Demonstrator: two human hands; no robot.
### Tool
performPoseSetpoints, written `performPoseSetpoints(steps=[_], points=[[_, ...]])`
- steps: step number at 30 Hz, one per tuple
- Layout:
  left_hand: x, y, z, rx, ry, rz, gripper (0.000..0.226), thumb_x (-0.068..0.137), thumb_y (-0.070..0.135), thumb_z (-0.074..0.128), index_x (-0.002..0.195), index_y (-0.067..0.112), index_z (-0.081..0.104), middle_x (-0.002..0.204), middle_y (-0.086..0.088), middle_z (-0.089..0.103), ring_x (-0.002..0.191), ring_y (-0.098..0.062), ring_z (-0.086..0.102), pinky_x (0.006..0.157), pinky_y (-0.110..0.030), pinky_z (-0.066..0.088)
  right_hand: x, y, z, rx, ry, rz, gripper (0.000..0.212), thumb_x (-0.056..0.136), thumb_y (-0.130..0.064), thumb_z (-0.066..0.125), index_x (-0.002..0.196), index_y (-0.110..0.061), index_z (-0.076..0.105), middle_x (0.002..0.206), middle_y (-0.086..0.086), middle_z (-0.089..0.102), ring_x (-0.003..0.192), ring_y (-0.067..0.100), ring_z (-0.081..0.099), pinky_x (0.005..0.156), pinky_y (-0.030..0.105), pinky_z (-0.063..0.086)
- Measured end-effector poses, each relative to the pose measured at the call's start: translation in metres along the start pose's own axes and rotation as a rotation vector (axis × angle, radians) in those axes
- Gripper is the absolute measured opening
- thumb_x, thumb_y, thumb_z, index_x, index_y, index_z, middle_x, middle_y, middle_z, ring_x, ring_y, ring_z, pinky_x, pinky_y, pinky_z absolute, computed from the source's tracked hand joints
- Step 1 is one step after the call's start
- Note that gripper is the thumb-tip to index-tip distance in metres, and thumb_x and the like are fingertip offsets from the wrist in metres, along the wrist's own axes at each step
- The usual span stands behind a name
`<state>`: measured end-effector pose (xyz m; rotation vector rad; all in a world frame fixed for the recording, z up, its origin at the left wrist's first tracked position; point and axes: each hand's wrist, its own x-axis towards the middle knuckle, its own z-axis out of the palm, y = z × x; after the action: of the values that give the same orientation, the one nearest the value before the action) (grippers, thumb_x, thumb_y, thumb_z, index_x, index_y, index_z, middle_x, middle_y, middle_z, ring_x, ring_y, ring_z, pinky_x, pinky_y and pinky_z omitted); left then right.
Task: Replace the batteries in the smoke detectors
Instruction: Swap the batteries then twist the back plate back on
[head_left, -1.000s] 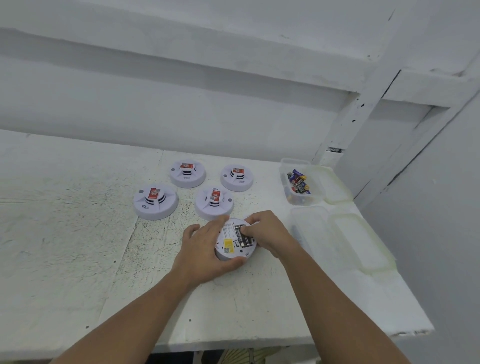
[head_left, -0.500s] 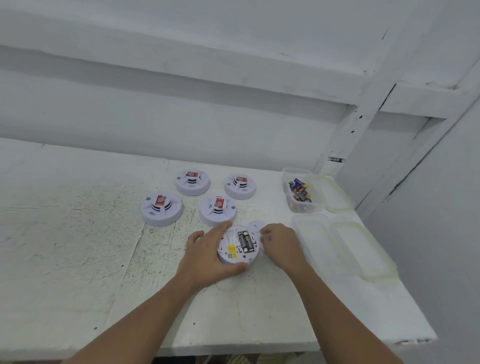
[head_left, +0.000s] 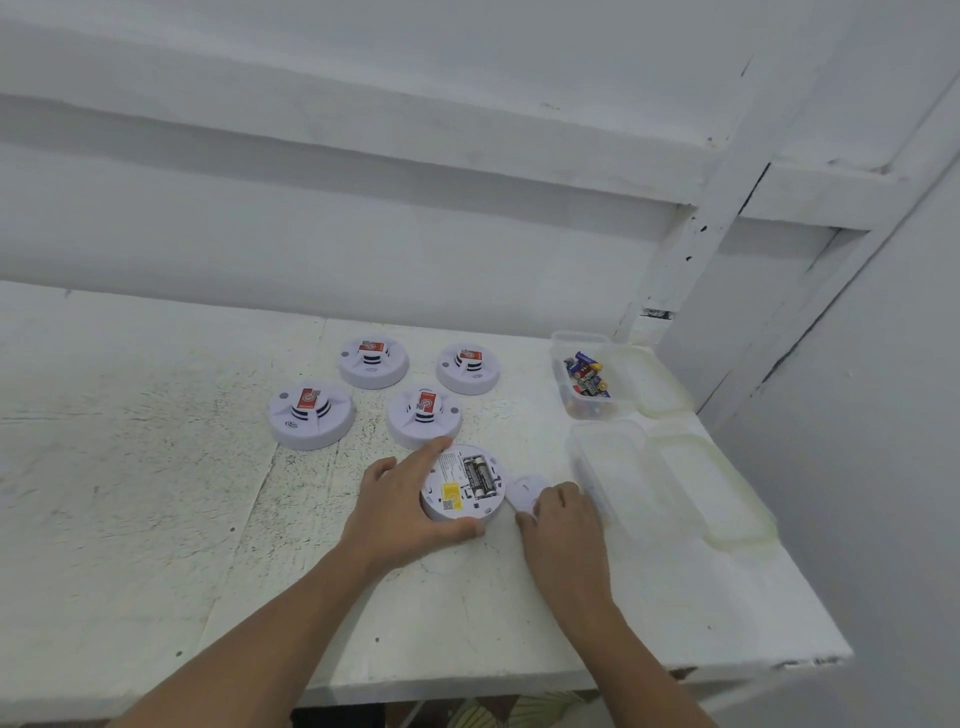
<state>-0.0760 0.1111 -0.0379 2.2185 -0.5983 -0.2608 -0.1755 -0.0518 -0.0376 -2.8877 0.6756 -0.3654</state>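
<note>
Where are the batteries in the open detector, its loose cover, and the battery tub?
Batteries (head_left: 479, 474): head view, middle of the black cells.
Loose cover (head_left: 524, 488): head view, its white top.
Battery tub (head_left: 557, 359): head view, its left wall.

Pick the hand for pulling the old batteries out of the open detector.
Right. The left hand grips the flipped detector, steadying it. The right hand holds only the loose cover, right beside the exposed batteries.

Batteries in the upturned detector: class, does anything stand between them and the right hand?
Nothing visible. The cover lies beside the detector, held by the right hand; the batteries lie exposed; the left hand grips only the rim.
</note>
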Motion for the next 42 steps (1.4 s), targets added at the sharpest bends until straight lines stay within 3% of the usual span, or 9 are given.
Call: performPoseSetpoints(steps=[4,6,10,17,22,28,31,37,42], points=[[0.0,-0.001,0.0,-0.006,-0.016,-0.016,0.107,0.05,0.072,0.075,0.141,0.047,0.025,0.122,0.026,0.043,0.128,-0.021,0.023,0.106,-0.039,0.029,-0.02,0.011,-0.001,0.176,0.002,0.059,0.012,0.09,-0.02,0.061,0.094,-0.008,0.057,0.1,0.004,0.053,0.094,0.022,0.049,0.08,0.027,0.039],[0.0,-0.001,0.0,-0.01,-0.022,-0.02,0.106,0.05,0.07,0.076,0.141,0.047,0.026,0.12,0.025,0.042,0.129,-0.023,0.022,0.106,-0.039,0.028,-0.025,0.015,-0.006,0.315,0.004,0.091,0.009,0.095,-0.02,0.054,0.098,-0.012,0.051,0.103,-0.001,0.048,0.097,0.015,0.041,0.079,0.021,0.032],[0.0,-0.001,0.0,-0.013,-0.03,-0.022,0.106,0.049,0.072,0.074,0.14,0.047,0.026,0.121,0.024,0.042,0.129,-0.024,0.023,0.104,-0.04,0.029,-0.03,0.014,-0.009,0.532,-0.03,0.174,0.006,0.095,-0.02,0.053,0.093,-0.017,0.048,0.102,-0.002,0.053,0.1,0.016,0.049,0.078,0.022,0.036],[-0.003,0.002,-0.001,-0.028,-0.036,-0.007,0.108,0.05,0.072,0.074,0.142,0.046,0.023,0.124,0.025,0.038,0.131,-0.022,0.022,0.109,-0.041,0.026,-0.018,0.002,-0.019,0.831,-0.103,0.286,0.007,0.097,-0.026,0.051,0.102,-0.022,0.053,0.098,-0.013,0.056,0.091,0.001,0.052,0.068,0.008,0.037],[-0.004,0.002,-0.001,-0.024,-0.039,-0.018,0.11,0.051,0.073,0.075,0.142,0.049,0.019,0.13,0.024,0.04,0.135,-0.024,0.02,0.108,-0.043,0.027,0.017,-0.005,-0.026,1.032,-0.185,0.367,0.011,0.097,-0.027,0.051,0.097,-0.019,0.058,0.092,-0.004,0.061,0.082,0.009,0.055,0.07,0.02,0.041],[-0.002,0.001,-0.001,-0.037,-0.03,0.014,0.106,0.049,0.07,0.077,0.138,0.045,0.026,0.117,0.029,0.043,0.128,-0.018,0.027,0.103,-0.036,0.028,0.051,-0.006,-0.049,0.794,-0.327,-0.062,0.002,0.095,-0.021,0.055,0.095,-0.022,0.054,0.126,-0.01,0.055,0.114,0.011,0.055,0.096,0.031,0.043],[0.0,-0.001,-0.001,-0.068,-0.034,0.035,0.104,0.047,0.067,0.081,0.135,0.044,0.031,0.117,0.031,0.048,0.12,-0.011,0.034,0.104,-0.033,0.03,0.058,-0.006,-0.058,0.528,-0.417,-0.281,0.004,0.095,-0.02,0.052,0.098,-0.021,0.05,0.137,-0.007,0.049,0.12,0.014,0.05,0.094,0.03,0.04],[0.005,-0.01,0.0,-0.172,-0.063,0.056,0.095,0.042,0.054,0.089,0.124,0.047,0.041,0.112,0.022,0.06,0.107,-0.012,0.057,0.088,-0.042,0.051,0.063,-0.013,-0.055,0.287,-0.588,-0.439,0.024,0.093,-0.02,0.052,0.116,-0.018,0.047,0.112,-0.002,0.056,0.097,0.021,0.052,0.086,0.038,0.043],[0.002,-0.004,-0.004,-0.292,-0.066,0.055,0.087,0.043,0.032,0.094,0.118,0.039,0.049,0.108,0.017,0.064,0.098,-0.005,0.063,0.083,-0.04,0.055,0.067,-0.026,-0.055,0.219,-0.648,-0.489,0.031,0.094,-0.018,0.052,0.124,-0.017,0.045,0.113,-0.002,0.055,0.099,0.021,0.052,0.086,0.038,0.044]])
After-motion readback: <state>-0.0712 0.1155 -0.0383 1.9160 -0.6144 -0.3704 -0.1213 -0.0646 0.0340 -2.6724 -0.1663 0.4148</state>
